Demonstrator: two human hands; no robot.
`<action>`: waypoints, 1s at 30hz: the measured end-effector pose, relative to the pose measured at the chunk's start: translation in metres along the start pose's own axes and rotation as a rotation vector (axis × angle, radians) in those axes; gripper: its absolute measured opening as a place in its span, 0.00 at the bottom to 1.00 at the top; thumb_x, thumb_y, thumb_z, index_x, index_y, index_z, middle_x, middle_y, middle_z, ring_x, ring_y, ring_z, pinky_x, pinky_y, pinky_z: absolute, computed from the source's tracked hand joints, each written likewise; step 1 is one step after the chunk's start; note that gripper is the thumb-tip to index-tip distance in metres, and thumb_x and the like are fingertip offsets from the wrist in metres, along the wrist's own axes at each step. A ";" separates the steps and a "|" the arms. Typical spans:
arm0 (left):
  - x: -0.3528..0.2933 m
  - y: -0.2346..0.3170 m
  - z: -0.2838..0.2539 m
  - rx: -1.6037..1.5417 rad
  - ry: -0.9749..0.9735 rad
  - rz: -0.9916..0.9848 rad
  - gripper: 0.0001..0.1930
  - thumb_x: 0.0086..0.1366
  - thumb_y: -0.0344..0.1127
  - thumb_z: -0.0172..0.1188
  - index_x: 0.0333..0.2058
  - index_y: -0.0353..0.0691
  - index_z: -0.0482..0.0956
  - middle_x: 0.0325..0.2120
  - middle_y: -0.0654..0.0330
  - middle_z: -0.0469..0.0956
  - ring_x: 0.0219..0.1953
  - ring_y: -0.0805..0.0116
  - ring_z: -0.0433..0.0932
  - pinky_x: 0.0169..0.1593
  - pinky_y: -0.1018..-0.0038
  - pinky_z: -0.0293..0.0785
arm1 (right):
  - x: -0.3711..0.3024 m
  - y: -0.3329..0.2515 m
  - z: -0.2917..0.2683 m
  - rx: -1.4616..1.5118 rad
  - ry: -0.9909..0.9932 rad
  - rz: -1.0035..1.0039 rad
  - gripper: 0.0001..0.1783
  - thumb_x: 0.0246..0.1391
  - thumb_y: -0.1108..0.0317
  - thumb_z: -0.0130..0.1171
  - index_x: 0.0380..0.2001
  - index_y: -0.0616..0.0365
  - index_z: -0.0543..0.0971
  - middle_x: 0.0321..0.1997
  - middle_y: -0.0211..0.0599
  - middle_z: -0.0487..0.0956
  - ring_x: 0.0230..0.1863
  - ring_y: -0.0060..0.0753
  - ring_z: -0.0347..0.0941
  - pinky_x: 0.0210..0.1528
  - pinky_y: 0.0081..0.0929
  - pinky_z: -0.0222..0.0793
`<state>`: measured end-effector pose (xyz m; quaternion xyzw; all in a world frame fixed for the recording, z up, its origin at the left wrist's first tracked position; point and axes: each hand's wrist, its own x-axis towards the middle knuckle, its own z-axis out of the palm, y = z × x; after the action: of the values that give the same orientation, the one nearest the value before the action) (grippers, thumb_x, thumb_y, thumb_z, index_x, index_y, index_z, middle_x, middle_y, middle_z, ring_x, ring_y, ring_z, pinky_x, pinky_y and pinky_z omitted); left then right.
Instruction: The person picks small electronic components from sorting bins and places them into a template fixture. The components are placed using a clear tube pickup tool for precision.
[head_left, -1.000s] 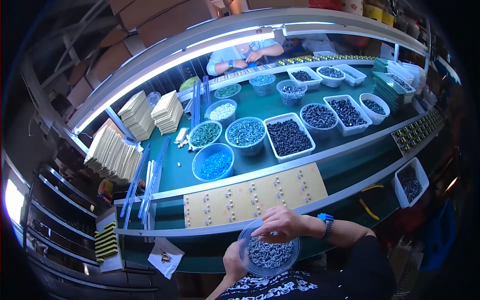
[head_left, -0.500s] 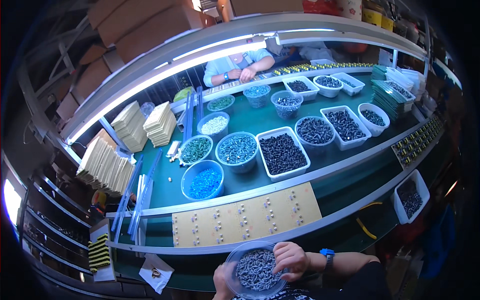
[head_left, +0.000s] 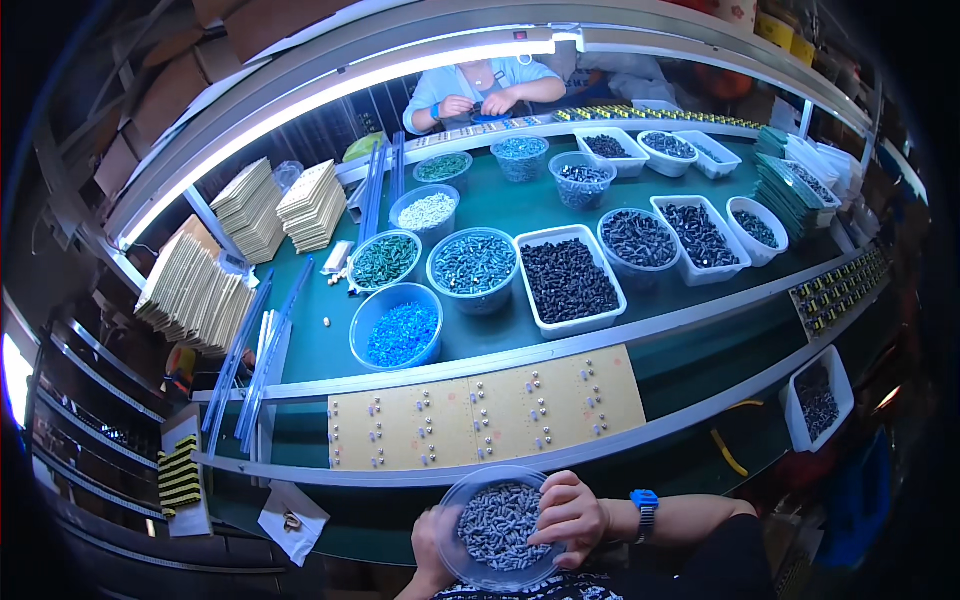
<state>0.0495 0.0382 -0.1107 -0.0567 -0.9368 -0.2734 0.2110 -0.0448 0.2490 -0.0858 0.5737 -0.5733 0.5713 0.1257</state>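
Close to my body, a round clear plastic tub (head_left: 452, 500) is filled with small grey capacitors or similar cylindrical parts (head_left: 500, 525). My left hand (head_left: 430, 548) grips the tub by its left side, partly hidden behind the wall. Over its right rim, my right hand (head_left: 572, 518) has curled fingers, with the thumb and fingertips above the grey parts; whatever they pinch is too small to make out. A blue wristband (head_left: 645, 500) circles my right wrist. Just beyond the tub lies a yellowish circuit board panel (head_left: 510, 405) carrying rows of small upright parts, untouched by either hand.
Metal rails (head_left: 430, 385) border the panel. Behind stand several tubs, including one of blue parts (head_left: 400, 335) and a white box of black parts (head_left: 567, 283). Board stacks (head_left: 195, 290) stand left. Across the bench, a co-worker's hands (head_left: 480, 105) handle something small.
The view has shifted, so the bench sits higher in the picture. The tub stays in my left hand, and my right hand remains at its rim. The co-worker's hands have moved apart.
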 end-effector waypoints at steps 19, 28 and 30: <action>0.000 -0.005 -0.004 0.072 -0.135 -0.104 0.11 0.44 0.37 0.63 0.27 0.39 0.78 0.25 0.55 0.78 0.26 0.55 0.73 0.35 0.67 0.67 | 0.000 -0.002 -0.005 0.014 -0.052 0.062 0.18 0.51 0.53 0.53 0.27 0.55 0.81 0.24 0.26 0.76 0.29 0.27 0.68 0.51 0.34 0.62; -0.002 -0.007 -0.002 0.056 -0.128 -0.117 0.10 0.45 0.39 0.63 0.26 0.40 0.79 0.24 0.55 0.78 0.24 0.56 0.71 0.34 0.67 0.67 | 0.000 0.007 -0.004 0.021 -0.054 -0.024 0.15 0.49 0.54 0.53 0.24 0.55 0.78 0.23 0.30 0.74 0.27 0.34 0.67 0.45 0.39 0.64; -0.003 -0.008 -0.002 0.058 -0.125 -0.117 0.10 0.45 0.38 0.63 0.26 0.40 0.79 0.24 0.55 0.78 0.24 0.56 0.71 0.33 0.67 0.67 | 0.001 0.008 -0.004 0.020 -0.050 -0.034 0.15 0.49 0.55 0.53 0.24 0.54 0.78 0.23 0.29 0.74 0.27 0.34 0.67 0.45 0.39 0.64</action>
<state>0.0513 0.0306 -0.1138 -0.0127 -0.9574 -0.2539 0.1373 -0.0531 0.2493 -0.0877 0.5988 -0.5607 0.5601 0.1154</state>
